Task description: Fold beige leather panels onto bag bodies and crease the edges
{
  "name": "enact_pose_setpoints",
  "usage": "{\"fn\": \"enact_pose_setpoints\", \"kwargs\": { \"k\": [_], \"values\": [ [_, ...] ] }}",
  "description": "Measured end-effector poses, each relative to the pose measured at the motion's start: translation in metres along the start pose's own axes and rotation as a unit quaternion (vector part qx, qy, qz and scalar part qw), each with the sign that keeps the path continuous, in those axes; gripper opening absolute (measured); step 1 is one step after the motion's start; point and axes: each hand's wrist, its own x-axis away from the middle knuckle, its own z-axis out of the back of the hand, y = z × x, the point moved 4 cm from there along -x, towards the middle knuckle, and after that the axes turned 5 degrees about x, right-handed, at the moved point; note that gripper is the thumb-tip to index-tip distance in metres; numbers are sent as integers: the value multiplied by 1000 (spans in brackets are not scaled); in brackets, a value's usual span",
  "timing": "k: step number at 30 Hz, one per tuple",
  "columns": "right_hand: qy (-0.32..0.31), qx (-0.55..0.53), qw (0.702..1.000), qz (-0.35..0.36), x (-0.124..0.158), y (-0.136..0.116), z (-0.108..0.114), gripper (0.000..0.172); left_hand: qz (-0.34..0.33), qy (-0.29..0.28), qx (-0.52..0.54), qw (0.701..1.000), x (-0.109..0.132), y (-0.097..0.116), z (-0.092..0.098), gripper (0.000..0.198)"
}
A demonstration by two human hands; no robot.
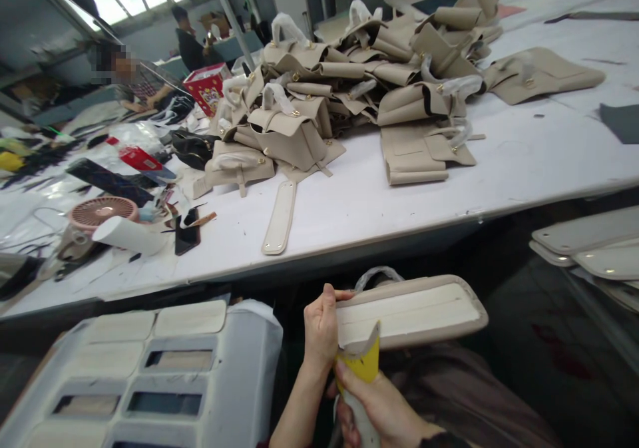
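My left hand (322, 328) is closed round the near end of a beige leather handbag (479, 305), whose long white underside (414, 311) faces up. Behind it rises the bag's plastic-wrapped handle (377, 273). In my right hand (377, 398) is a scraper with a yellow blade (362, 363) and a pale grip. Its pointed tip lies over the near end of the white underside; whether it touches cannot be made out. On the table edge beyond lies a loose pale base strip (279, 218) with small metal studs at its end.
Many beige handbags (294, 128) are heaped on the white table (339, 215). A pink fan (102, 212), a white roll (127, 235) and a phone (187, 231) lie to the left. A covered rack with pale panels (190, 318) stands near left; more strips (589, 231) lie right. Two people sit beyond.
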Motion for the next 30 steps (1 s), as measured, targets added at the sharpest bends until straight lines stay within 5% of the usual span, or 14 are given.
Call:
{"fn": "enact_pose_setpoints", "kwargs": {
  "k": [4, 13, 18, 20, 24, 28, 30],
  "values": [
    [81, -116, 987, -80, 8, -3, 10, 57, -3, 13, -13, 1000, 0, 2, -3, 58],
    [83, -102, 989, -71, 10, -13, 24, 59, -115, 50, -235, 964, -4, 25, -17, 45],
    [106, -168, 978, -58, 16, -3, 20, 57, -128, 70, -233, 961, -6, 32, -24, 41],
    [120, -118, 985, -32, 26, -10, 21, 58, -116, 73, -204, 969, -11, 31, -23, 44],
    [66, 83, 994, -24, 54, -60, 28, 62, -61, 52, -82, 993, -24, 20, -12, 54],
    [151, 182, 970, 49, 65, -155, 67, 48, -37, -8, 61, 997, -17, 2, 11, 63],
    [202, 319, 921, 96, 52, -204, 95, 40, -33, -68, 102, 992, -2, -7, 21, 71]
  ]
}}
